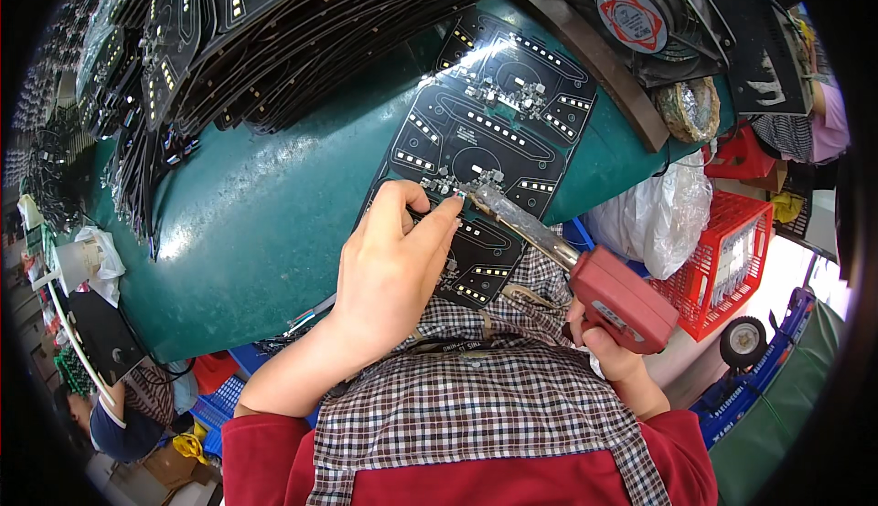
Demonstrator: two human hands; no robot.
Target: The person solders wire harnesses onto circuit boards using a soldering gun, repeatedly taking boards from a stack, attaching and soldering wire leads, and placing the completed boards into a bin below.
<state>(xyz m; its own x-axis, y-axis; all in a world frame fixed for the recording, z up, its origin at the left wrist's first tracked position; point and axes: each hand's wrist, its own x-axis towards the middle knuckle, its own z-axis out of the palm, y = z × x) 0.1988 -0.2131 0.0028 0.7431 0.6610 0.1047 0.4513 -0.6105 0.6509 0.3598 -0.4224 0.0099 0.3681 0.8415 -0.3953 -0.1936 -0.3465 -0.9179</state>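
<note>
A black circuit board panel (476, 136) with rows of small yellowish LEDs lies on the green work surface, reaching over its near edge. My right hand (611, 352) grips the red handle of a soldering gun (626, 300). Its long metal shaft points up and left, and the tip is at a cluster of small components in the middle of the panel. My left hand (389, 264) rests on the panel's left side. Its thumb and index finger are pinched close to the tip, around a tiny piece too small to name.
Tall stacks of similar black boards (302, 58) stand at the far left of the green table (229, 223). A dark curved bar (594, 58), a fan (640, 17) and a roll (688, 108) sit at the far right. A red crate (722, 264) stands beside the table.
</note>
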